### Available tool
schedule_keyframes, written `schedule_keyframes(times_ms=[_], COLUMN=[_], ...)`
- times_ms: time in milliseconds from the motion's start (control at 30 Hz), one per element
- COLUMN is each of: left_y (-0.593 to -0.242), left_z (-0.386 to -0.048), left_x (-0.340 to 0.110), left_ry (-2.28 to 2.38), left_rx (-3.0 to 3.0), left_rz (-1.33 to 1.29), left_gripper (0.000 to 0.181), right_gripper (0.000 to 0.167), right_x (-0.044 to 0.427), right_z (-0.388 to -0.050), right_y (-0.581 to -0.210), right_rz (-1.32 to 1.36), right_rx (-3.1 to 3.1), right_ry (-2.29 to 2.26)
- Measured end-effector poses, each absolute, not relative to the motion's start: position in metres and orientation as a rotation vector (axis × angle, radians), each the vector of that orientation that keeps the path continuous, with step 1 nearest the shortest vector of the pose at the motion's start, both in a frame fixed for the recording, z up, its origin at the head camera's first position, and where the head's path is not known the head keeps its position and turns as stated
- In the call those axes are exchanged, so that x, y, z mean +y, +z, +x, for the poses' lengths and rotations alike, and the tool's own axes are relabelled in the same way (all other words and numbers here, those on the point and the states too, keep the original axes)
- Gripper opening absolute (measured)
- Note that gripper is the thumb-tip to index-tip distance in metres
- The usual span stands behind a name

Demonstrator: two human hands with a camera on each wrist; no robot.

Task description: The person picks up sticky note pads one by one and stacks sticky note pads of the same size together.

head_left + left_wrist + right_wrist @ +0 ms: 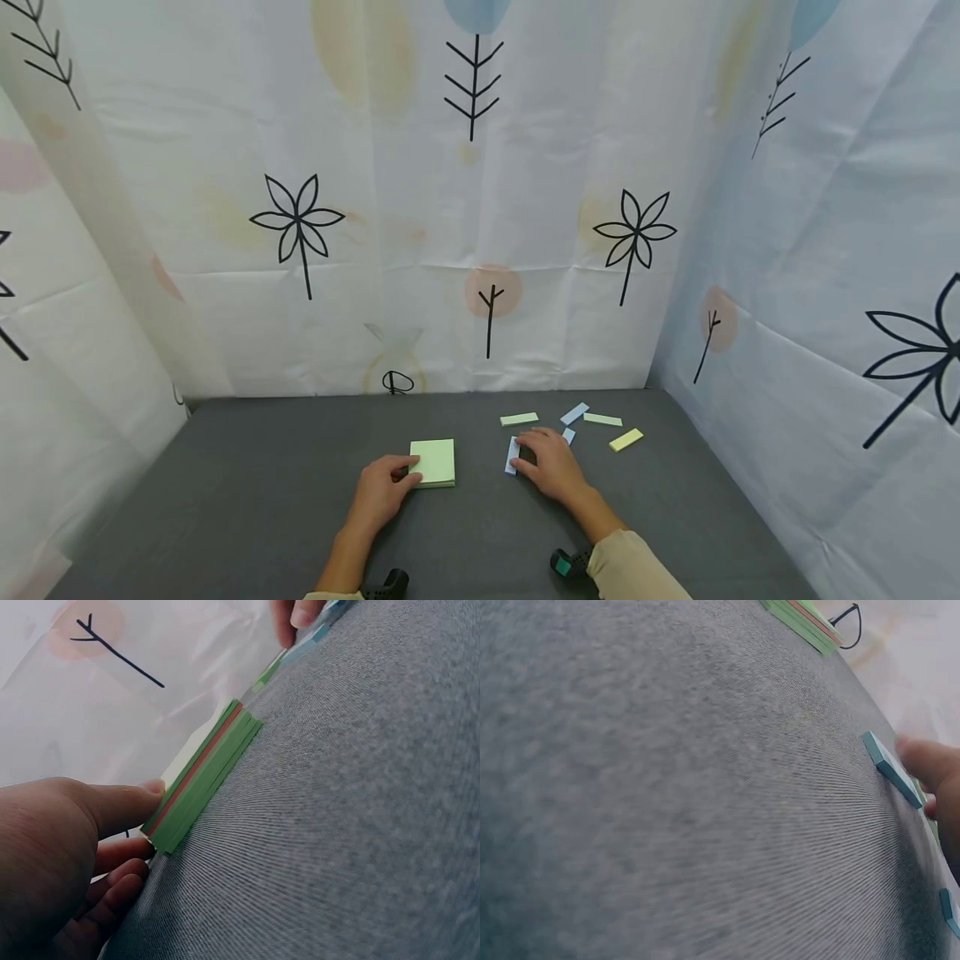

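At lower centre of the head view, the left hand (380,493) pinches a green notepad (435,463) by its left edge. Rightward, the right hand (557,468) bends its fingers over a blue strip (512,462); whether gripping, I cannot tell.

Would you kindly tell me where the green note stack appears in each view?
Head: the green note stack lies just left of centre, in the lower part.
Left wrist: edge-on, slightly left of centre.
Right wrist: at the top edge, right of centre, partly cut off.
Shared landmark: the right hand, in all three.
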State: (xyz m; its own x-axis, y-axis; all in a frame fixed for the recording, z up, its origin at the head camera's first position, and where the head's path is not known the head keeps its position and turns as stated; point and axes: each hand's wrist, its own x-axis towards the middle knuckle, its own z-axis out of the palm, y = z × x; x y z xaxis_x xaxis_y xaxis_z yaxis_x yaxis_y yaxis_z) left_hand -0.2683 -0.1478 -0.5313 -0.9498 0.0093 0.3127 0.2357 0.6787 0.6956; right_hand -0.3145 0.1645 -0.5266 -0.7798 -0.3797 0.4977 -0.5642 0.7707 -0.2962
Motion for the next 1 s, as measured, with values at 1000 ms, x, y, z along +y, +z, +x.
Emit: schedule_keyframes(times_ms=[1000], left_y=[-0.5337], left_z=[-0.2678], left_x=[-0.1481], left_ry=[-1.199], left_rx=[-2.585], left_rz=[-0.215], left_gripper=[0.031], right_gripper=[0.034], right_x=[0.1649], right_z=[-0.3167], right_y=[-0.5292], right_rz=[0.714], right_rx=[-2.66], right_ry=[0.669])
